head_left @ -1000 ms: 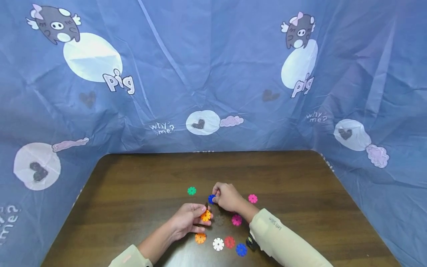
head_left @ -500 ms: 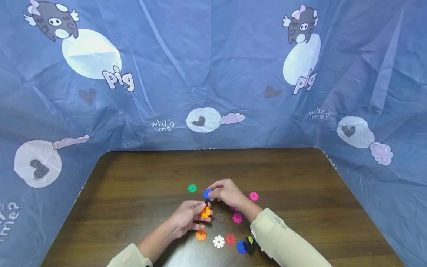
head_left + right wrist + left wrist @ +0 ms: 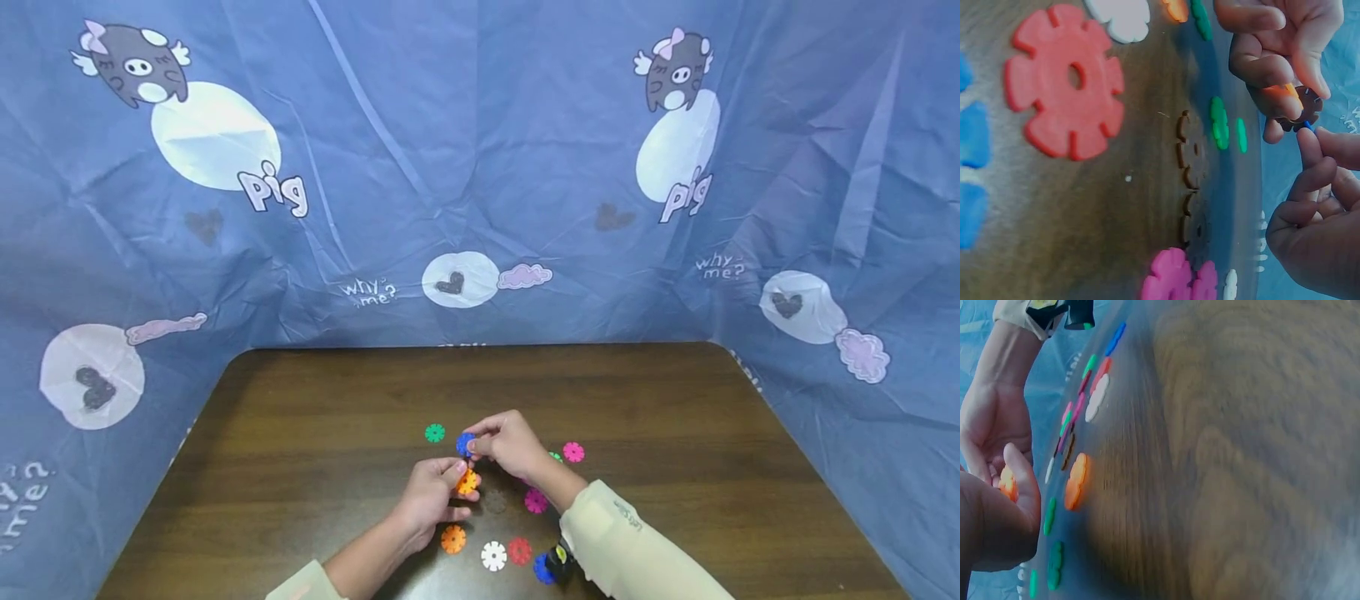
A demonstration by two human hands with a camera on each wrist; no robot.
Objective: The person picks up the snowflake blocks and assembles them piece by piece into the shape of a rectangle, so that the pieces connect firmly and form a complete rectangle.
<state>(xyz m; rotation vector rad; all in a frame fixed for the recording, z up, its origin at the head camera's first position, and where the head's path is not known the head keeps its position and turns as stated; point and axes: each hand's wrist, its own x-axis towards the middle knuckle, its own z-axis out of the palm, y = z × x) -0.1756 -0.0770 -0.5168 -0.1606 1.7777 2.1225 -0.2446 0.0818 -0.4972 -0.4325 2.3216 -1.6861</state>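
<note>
My left hand grips an orange notched plastic disc, one of the flower-shaped interlocking kind, between thumb and fingers. A brown disc stands against the orange one at an angle, as the right wrist view shows. Just beyond, my right hand pinches a blue disc between thumb and forefinger. In the right wrist view only a sliver of blue shows, right at the brown disc's edge; the fingertips hide the rest. Both hands are held above the table, close together.
Loose discs lie around the hands on the wooden table: green, orange, white, red, blue, brown and pink. A blue printed cloth hangs behind the table.
The right hand has brought the blue disc leftward to the brown disc's edge and turned its face more toward the head camera. The left hand has kept its hold on the orange disc.
</note>
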